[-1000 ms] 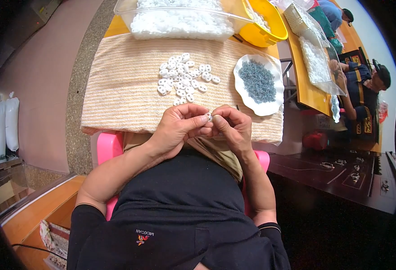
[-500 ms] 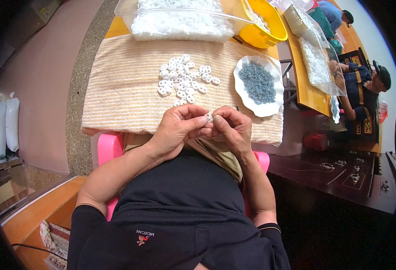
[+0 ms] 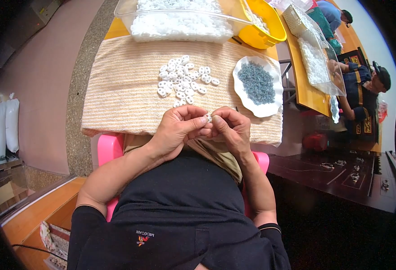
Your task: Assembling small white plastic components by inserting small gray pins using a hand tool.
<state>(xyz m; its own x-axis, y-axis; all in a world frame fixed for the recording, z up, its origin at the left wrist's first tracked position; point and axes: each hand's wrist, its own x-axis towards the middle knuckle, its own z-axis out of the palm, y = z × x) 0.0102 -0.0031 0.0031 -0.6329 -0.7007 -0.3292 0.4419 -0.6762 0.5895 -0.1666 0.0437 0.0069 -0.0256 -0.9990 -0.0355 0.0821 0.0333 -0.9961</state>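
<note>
Between my two hands, at the near edge of the towel-covered table, is a small white oval plastic piece with holes [image 3: 208, 118]. Thumb and fingers of my left hand [image 3: 182, 126] pinch it from the left. My right hand [image 3: 232, 127] is closed against its right side, thumb and forefinger pressed together; whether a second small part sits in that pinch is hidden. Just beyond the hands lies a loose pile of similar white two-holed pieces [image 3: 180, 77]. To the right, a white scalloped plate [image 3: 264, 109] holds a heap of small blue-grey parts [image 3: 257, 83].
A clear plastic bin [image 3: 184, 32] full of white pieces stands at the table's far side, beside a yellow basin [image 3: 274, 33]. A striped towel [image 3: 121, 85] covers the tabletop. At another table on the right, a person [image 3: 369, 85] sits by a clear bin [image 3: 315, 67].
Hardly anything differs. Both hands keep the same pinch on the white piece, and the pile and plate stay put apart from a very slight shift of the view.
</note>
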